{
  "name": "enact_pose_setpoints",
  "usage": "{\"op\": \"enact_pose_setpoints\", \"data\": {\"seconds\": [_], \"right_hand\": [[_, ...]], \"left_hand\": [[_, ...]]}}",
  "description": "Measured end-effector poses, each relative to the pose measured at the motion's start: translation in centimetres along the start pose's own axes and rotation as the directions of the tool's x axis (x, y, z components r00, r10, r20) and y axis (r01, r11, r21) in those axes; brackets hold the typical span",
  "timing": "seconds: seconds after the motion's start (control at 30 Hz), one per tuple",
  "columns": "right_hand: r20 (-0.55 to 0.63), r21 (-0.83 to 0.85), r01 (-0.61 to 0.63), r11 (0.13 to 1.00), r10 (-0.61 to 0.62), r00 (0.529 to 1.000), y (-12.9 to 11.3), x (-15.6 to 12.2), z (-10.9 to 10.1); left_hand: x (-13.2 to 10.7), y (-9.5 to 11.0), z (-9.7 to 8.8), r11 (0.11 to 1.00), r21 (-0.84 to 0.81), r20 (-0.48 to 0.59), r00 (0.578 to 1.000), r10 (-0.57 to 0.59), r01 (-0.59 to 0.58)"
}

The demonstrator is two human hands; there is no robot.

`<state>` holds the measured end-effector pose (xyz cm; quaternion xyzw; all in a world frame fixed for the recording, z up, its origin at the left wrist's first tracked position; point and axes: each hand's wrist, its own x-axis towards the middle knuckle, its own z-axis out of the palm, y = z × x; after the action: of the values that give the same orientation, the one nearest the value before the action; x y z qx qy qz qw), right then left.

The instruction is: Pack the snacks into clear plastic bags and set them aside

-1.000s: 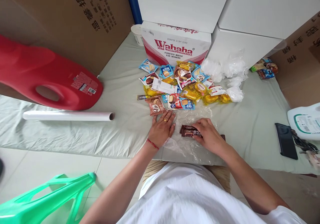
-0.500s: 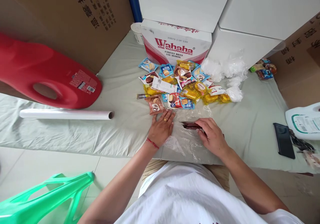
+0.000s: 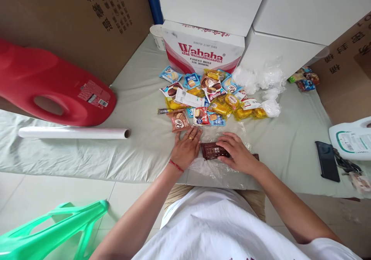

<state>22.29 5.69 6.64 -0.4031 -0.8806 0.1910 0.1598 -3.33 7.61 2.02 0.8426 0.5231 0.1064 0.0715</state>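
Observation:
My left hand (image 3: 188,148) lies flat with fingers stretched out on the edge of a clear plastic sheet (image 3: 216,169) spread on the table. Beside it my right hand (image 3: 236,151) rests on a dark brown chocolate packet (image 3: 211,150), fingers curved over its right end and pressing it onto the sheet. The packet lies flat between both hands. Just beyond them sits a heap of small snack packets (image 3: 207,97) in blue, yellow, red and brown wrappers.
A Wahaha carton (image 3: 203,47) and white boxes stand at the back. A red jug (image 3: 49,84) and a white roll (image 3: 72,133) lie at the left. Crumpled clear bags (image 3: 261,78), a black phone (image 3: 327,166) and a white jug (image 3: 352,138) are at the right. A green stool (image 3: 55,229) stands on the floor.
My right hand turned the brown packet over and slid it left, laying it flat next to my left hand. My left hand stayed flat in place.

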Motion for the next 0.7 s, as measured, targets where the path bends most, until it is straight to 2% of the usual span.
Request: {"op": "enact_pose_setpoints", "data": {"seconds": [0.13, 0.23, 0.37, 0.47, 0.57, 0.63, 0.7], "right_hand": [[0.081, -0.04, 0.044, 0.998, -0.04, 0.996, 0.1, 1.5, 0.4], [0.072, -0.068, 0.071, 0.995, -0.066, 0.995, 0.0, 1.5, 1.0], [0.029, -0.07, 0.047, 0.996, -0.045, 0.999, 0.2, 0.4, 0.9], [-0.091, -0.004, -0.017, 1.0, 0.017, 0.996, 0.9, -1.8, -0.4], [-0.194, 0.038, -0.165, 0.985, 0.17, 0.966, 2.0, -5.2, -2.2], [-0.145, 0.022, -0.23, 0.973, 0.231, 0.962, 2.8, -7.7, -3.0], [-0.041, -0.009, -0.248, 0.969, 0.247, 0.968, 3.3, -9.6, -3.1]], "left_hand": [[0.0, 0.0, 0.0, 1.0, 0.009, 0.001, 1.0, 0.007, -0.007], [0.0, 0.0, -0.1, 1.0, 0.0, 0.009, 1.0, 0.0, 0.0], [0.0, 0.0, -0.2, 1.0, -0.02, 0.003, 1.0, 0.0, 0.0], [0.0, 0.0, -0.3, 0.999, -0.038, -0.001, 1.0, -0.004, 0.004], [0.0, -0.1, -0.3, 0.998, -0.058, 0.004, 1.0, 0.0, 0.0], [0.0, -0.1, -0.2, 0.998, -0.07, 0.0, 1.0, 0.003, -0.003], [0.0, -0.2, -0.2, 0.997, -0.081, -0.01, 1.0, 0.007, -0.007]]}}
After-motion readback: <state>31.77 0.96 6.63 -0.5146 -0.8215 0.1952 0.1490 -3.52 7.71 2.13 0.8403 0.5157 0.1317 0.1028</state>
